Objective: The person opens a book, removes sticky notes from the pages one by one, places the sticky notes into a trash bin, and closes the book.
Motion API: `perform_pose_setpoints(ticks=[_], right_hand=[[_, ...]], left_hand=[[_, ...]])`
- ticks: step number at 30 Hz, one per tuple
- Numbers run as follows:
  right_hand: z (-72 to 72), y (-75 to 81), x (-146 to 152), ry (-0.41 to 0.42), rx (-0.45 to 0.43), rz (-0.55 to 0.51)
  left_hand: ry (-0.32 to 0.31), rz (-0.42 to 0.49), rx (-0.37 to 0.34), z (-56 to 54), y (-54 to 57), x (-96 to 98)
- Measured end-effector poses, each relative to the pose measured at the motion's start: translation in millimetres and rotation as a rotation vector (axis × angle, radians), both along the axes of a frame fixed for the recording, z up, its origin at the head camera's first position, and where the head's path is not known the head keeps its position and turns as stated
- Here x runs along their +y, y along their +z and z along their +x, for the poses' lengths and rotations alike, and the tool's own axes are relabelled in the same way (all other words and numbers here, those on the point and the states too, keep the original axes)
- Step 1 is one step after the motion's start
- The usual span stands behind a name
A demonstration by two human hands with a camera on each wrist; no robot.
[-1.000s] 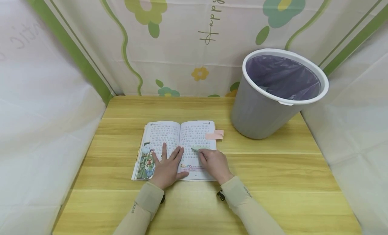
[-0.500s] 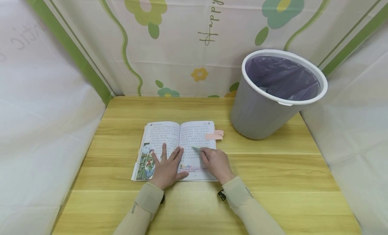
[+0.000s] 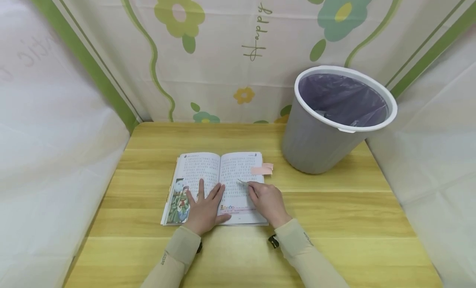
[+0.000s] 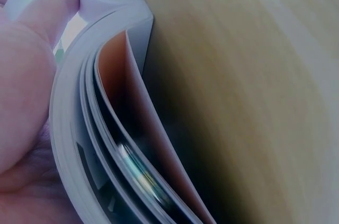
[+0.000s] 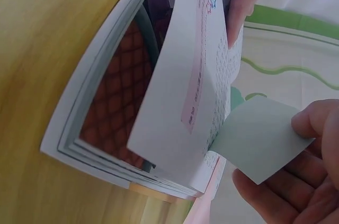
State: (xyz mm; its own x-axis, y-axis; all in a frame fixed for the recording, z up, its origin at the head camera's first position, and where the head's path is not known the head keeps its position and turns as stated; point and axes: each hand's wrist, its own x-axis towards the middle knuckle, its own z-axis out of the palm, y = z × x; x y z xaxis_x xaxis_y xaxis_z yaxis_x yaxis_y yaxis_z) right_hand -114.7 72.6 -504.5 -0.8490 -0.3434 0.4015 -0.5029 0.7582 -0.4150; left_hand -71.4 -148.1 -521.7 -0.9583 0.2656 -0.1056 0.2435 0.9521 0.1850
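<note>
An open book [image 3: 238, 162] with printed pages lies on the table. My left hand [image 3: 204, 211] rests spread across the middle and lower left of its pages, with the thumb over the lower right page. Above the right page, my right hand [image 3: 268, 199] pinches a pale green sticky note [image 5: 259, 136] between thumb and fingers. In the right wrist view the square note stands up from the page, its far corner right at the printed text. Pink sticky notes [image 3: 262, 169] stick out past the book's right edge.
A grey waste bin [image 3: 310, 143] lined with a purple bag [image 3: 342, 96] stands at the table's back right. The wooden table [image 3: 334, 213] is enclosed at the back and sides by hanging cloth [image 3: 219, 52] with flower prints.
The green note has lifted from the page and now shows nearly edge-on, while my right hand has shifted slightly right. My left hand keeps its place. The head view has tilted up a little.
</note>
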Motion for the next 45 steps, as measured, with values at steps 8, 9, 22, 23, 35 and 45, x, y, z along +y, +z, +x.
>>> perform_pose_setpoints(ticks=[8, 9, 22, 23, 35, 45], right_hand=[[1.6, 6.6, 3, 0.001, 0.019, -0.006], [1.8, 7.5, 4, 0.0, 0.023, -0.008], [2.7, 16.5, 12, -0.01, 0.119, -0.082], [3.2, 16.8, 12, -0.011, 0.122, -0.084], [8.6, 22.6, 21, -0.026, 0.16, -0.095], [3.8, 40.8, 35, -0.015, 0.289, -0.115]], left_hand=[[-0.004, -0.003, -0.002, 0.6, 1.5, 0.9], [-0.004, -0.003, 0.0, 0.5, 2.1, 1.0], [0.007, -0.01, -0.038, 0.6, 12.5, 3.4], [0.01, -0.01, -0.041, 1.6, 12.9, 3.2], [0.022, -0.007, -0.045, 9.3, 13.3, 4.1], [0.016, 0.018, -0.043, 6.9, 20.8, 5.4]])
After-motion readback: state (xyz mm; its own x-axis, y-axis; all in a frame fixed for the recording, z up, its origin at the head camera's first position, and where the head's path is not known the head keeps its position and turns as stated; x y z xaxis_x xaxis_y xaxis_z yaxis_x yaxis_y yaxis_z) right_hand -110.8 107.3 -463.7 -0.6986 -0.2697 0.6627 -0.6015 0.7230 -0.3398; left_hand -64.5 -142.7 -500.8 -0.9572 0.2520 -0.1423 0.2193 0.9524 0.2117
